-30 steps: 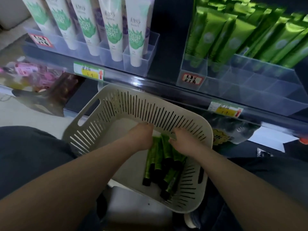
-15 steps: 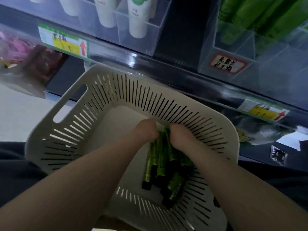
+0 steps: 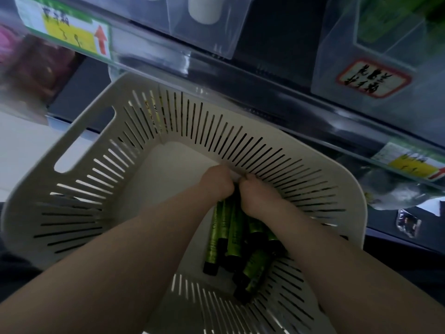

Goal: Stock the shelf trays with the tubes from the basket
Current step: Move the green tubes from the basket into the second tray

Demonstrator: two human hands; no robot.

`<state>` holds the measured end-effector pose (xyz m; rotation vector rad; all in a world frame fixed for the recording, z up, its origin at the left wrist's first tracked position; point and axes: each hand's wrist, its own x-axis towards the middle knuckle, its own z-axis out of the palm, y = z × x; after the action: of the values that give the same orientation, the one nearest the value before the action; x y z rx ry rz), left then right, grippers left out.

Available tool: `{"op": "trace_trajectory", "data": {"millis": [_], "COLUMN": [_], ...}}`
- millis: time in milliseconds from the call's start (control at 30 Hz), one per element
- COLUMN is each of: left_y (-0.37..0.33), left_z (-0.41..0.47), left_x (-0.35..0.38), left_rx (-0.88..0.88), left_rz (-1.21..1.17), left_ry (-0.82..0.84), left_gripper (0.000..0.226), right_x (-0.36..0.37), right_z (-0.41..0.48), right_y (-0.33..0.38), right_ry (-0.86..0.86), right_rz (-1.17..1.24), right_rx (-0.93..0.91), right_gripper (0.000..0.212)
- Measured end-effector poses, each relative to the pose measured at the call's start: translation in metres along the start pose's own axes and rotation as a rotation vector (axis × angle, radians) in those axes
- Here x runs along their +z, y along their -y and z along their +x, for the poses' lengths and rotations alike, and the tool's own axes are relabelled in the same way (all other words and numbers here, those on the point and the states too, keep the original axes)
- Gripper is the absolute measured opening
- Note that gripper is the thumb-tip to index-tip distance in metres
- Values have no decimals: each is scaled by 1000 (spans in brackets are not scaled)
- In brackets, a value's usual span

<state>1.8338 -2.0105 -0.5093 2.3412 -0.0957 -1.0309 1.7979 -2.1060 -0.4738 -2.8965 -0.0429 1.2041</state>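
Observation:
A cream slotted basket (image 3: 79, 196) sits in front of me below the shelf. Several green tubes with black caps (image 3: 228, 235) lie bunched in its right half, caps toward me. My left hand (image 3: 216, 183) and my right hand (image 3: 258, 195) are pressed together at the far ends of the tubes, fingers curled around the bunch. The tube ends under my hands are hidden. Above, a clear shelf tray (image 3: 375, 75) with a red-bordered label holds green tubes, mostly cut off by the frame's top edge.
A clear tray (image 3: 207, 37) with white tubes stands at the top centre. The shelf's front rail (image 3: 149, 61) carries yellow price tags. Pink packets (image 3: 14, 44) lie blurred at the far left on a lower shelf. My dark-clothed lap lies under the basket.
My view has dropped and moved closer to the basket. Both hands have drawn together and closed around the far ends of the green tubes.

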Motion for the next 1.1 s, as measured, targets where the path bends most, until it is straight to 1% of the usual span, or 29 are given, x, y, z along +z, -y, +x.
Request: {"op": "trace_trajectory", "data": {"millis": [67,133,233,333,567,733,900,1100], "left_y": [2,3,6,9,11,10,10,11], "left_z": [1,2,4,5,3,0,-2,-3], "left_x": [0,0,1,1,-1,-3,-5,-7], "left_rx": [-6,-15,-34,-47,-57,-67,-72,-78], "left_rz": [-18,-43,-63,-61,-91,-122,-128,-144], "left_ry": [15,24,35,72,191,240,272,280], "left_gripper": [10,10,19,22,31,31,31,30], "right_x": [1,1,3,4,7,10,13,10], "right_z": [-1,-2,-3,-4,-3,1,4,4], "right_y": [-2,-4,-5,-5,-6,-13,-18,-19], "right_ry": [4,-2,-14,-14,32,56,32,-7], "right_rz": [-6,-19,-54,-70,-79,-31,38,175], "right_rx": [-10,-21,-25,-19,-24,-33,-44,-89], "right_gripper": [42,41,40,42,55,50,46,28]}}
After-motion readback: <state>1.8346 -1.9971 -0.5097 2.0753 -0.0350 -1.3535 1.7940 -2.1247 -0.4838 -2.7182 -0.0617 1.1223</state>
